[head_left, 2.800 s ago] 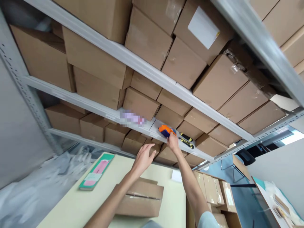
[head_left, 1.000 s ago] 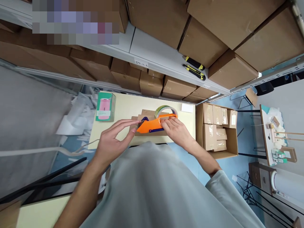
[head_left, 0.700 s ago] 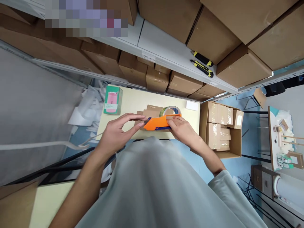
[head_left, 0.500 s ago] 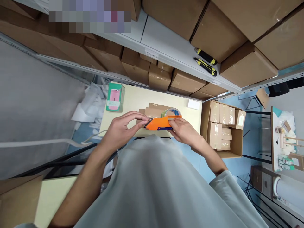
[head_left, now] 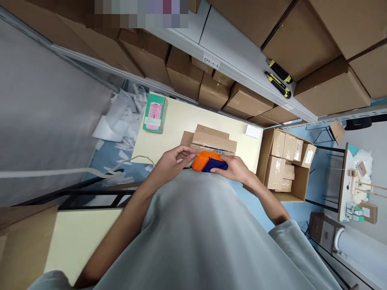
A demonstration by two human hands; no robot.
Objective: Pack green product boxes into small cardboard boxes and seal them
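Observation:
An orange and dark blue tape dispenser is in front of my body, over the near edge of the table. My right hand grips its right end, thumb along the blue side. A sliver of the blue-cored tape roll shows behind it; the rest is hidden. At the dispenser's left end is my left hand, thumb and forefinger pinched together. What they pinch is too small to make out. Just beyond lies a cardboard box with shiny tape on it.
A green box with a pink picture and a small white box are on the cream table. A large carton holding smaller boxes stands at right. Two yellow-black utility knives lie on the shelf above.
The dispenser has turned in my right hand, so more of its blue side faces me and the tape roll is mostly hidden. My left hand stays pinched at its left end. The view has tilted.

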